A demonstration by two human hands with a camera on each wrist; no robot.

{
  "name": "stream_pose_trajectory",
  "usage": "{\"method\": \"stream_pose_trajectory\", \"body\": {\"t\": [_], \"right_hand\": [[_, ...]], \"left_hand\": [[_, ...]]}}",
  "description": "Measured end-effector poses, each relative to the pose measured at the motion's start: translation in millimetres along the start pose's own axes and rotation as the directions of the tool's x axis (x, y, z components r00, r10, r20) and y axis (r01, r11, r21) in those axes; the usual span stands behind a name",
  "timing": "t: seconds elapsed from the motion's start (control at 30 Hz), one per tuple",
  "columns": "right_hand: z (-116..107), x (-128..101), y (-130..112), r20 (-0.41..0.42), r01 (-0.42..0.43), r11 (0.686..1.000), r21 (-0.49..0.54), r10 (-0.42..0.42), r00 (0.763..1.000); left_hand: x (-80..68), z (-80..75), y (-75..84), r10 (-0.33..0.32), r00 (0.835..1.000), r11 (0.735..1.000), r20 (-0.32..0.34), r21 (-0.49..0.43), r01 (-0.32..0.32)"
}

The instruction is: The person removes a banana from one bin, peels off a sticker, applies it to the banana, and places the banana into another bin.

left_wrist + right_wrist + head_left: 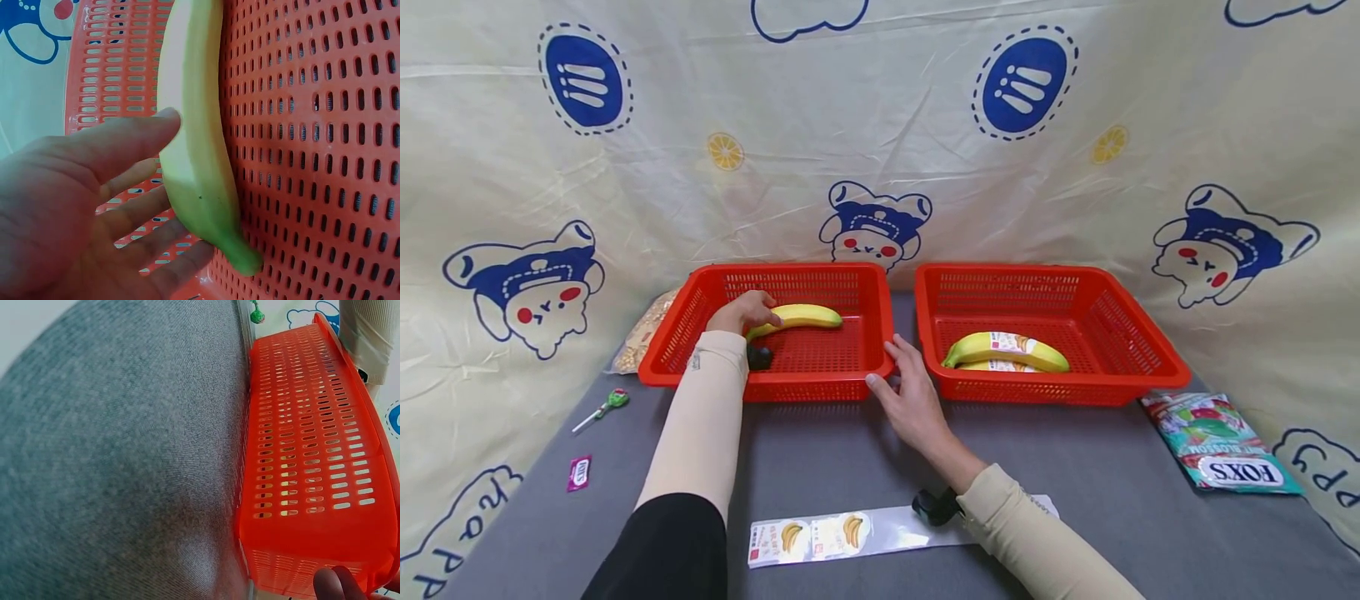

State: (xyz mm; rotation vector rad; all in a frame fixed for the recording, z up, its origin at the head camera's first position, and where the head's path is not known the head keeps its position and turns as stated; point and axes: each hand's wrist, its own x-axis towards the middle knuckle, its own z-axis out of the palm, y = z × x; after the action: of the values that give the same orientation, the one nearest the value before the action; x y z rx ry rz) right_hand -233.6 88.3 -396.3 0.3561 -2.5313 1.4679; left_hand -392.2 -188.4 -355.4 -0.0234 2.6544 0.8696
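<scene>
Banana (801, 316) lay on the mesh floor of the left red basket (820, 385), toward its back wall, its green stem end pointing at my left hand (741, 312). My left hand reached over the basket's left rim, and its fingers (134, 139) lay loosely spread along the banana's stem end, touching the peel without curling round it, as the left wrist view showed. My right hand (910, 398) rested on the grey table (1075, 483) at the basket's front right corner, fingers straight, with the thumb against the rim; the right wrist view caught a fingertip (331, 584) touching the outside of the basket's wall.

Just beside it, to the right, stood a second red basket (1060, 390) holding wrapped bananas (1004, 351) with a printed label. The two baskets sat side by side, a narrow gap between them.

On the table in front of me lay a clear wrapper strip (850, 533) printed with banana pictures, partly under my right sleeve. A green candy bag (1221, 446) marked FOXS lay near the front right corner of the second basket. To the left of the first basket lay a green-headed lollipop (602, 409) and a small pink packet (578, 472), well apart from my hands, and a bag of pale contents (643, 333) sat behind the basket's left side. A cartoon-printed cloth (880, 125) hung behind everything.
</scene>
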Motion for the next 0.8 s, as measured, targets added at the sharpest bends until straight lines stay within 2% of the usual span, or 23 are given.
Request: {"method": "stream_pose_trajectory", "body": {"t": [0.13, 0.4, 0.57, 0.7, 0.8], "right_hand": [[0.5, 0.2, -0.4, 0.001, -0.007, 1.0, -0.001, 0.007, 1.0], [-0.1, 0.9, -0.4, -0.007, -0.005, 1.0, 0.011, 0.006, 1.0], [0.3, 2.0, 0.1, 0.008, -0.017, 1.0, 0.003, 0.017, 1.0], [0.3, 2.7, 1.0, 0.001, -0.01, 1.0, 0.007, 0.01, 1.0], [-0.1, 2.8, 0.9, -0.003, -0.005, 1.0, 0.006, 0.005, 1.0]], "left_hand": [[0.1, 0.1, -2.5, -0.017, 0.997, 1.0, 0.069, -0.003, 0.017], [-6.0, 4.0, 2.9, -0.013, 0.982, 0.999, 0.188, 0.036, 0.006], [-6.3, 3.8, 3.8, -0.05, 0.974, 0.998, 0.221, 0.057, 0.038], [-2.6, 1.8, 2.2, -0.036, 0.97, 0.994, 0.24, 0.112, 0.009], [-3.1, 2.4, 3.3, -0.033, 0.973, 0.997, 0.229, 0.073, 0.017]]}}
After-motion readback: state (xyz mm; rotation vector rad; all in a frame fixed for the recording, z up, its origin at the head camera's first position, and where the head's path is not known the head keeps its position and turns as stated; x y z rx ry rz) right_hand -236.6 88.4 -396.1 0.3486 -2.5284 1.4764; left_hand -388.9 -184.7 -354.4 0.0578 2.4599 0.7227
